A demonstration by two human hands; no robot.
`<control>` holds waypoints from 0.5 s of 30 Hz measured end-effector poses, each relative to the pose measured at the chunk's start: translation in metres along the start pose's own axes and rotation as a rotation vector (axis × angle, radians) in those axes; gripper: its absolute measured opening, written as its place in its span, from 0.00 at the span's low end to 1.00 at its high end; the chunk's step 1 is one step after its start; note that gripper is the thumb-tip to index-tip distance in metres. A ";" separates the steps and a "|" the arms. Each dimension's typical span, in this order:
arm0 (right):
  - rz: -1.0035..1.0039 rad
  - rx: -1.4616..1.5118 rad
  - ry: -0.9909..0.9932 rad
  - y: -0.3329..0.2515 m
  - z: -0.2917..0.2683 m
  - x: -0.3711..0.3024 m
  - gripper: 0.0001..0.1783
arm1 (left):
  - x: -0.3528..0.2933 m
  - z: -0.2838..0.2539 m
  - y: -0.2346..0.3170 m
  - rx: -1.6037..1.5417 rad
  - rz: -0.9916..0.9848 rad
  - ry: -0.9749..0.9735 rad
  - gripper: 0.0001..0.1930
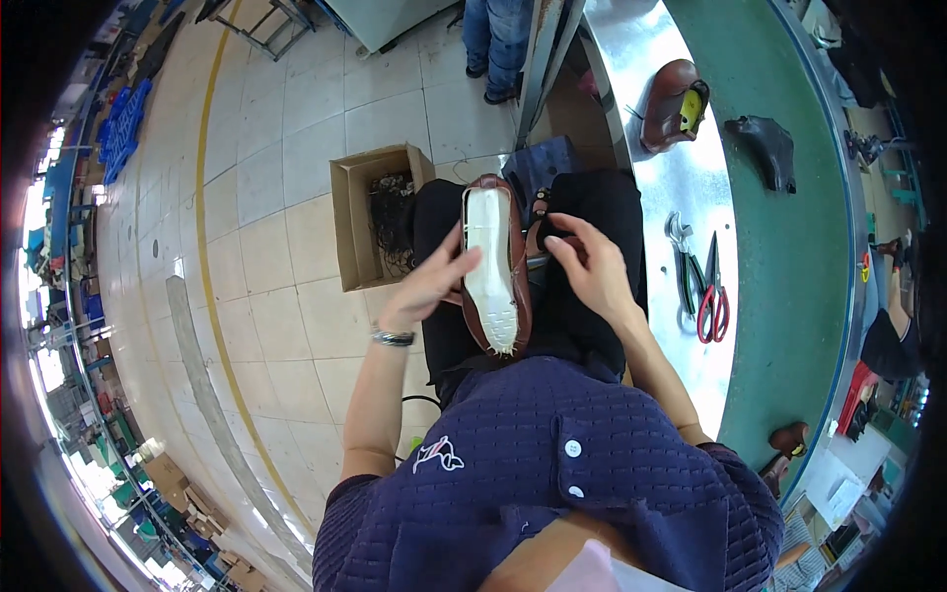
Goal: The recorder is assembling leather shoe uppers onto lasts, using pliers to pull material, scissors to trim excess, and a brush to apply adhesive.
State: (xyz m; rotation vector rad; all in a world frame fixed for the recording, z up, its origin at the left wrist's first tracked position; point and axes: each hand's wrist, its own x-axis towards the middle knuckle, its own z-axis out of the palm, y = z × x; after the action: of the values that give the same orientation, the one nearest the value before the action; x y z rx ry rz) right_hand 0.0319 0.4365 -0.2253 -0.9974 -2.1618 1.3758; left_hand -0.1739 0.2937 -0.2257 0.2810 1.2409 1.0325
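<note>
A brown leather shoe (522,296) rests bottom up between my thighs, its long white underside (490,247) facing me. Short thread ends bristle at the end nearest my body. My left hand (429,286) holds the shoe's left side, thumb over the white underside; its other fingers are partly hidden. To the right of the shoe, my right hand (599,276) has its thumb and forefinger apart, beside a brown strap-like piece (536,237). No held thing shows between those fingers, though a thin thread could be too small to see.
An open cardboard box (347,222) with dark tangled stuff stands left of my knees. On the metal bench at right lie pliers (688,271), red-handled scissors (712,306) and another brown shoe (671,104). A dark shoe piece (767,148) lies on the green surface. Someone's legs (495,44) stand ahead.
</note>
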 end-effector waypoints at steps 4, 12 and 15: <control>0.043 0.030 -0.092 -0.021 0.015 0.008 0.31 | 0.013 0.028 -0.019 -0.073 0.181 0.025 0.40; -0.189 -0.049 -0.149 -0.052 -0.009 -0.026 0.44 | -0.010 0.047 -0.028 0.202 0.515 -0.165 0.61; -0.288 -0.047 -0.222 -0.030 -0.007 -0.043 0.44 | 0.002 0.040 -0.054 0.139 0.496 -0.195 0.63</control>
State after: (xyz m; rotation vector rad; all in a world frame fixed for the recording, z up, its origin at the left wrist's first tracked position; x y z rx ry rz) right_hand 0.0546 0.4011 -0.1932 -0.5402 -2.3946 1.3534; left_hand -0.1128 0.2797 -0.2499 0.8091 1.0894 1.3048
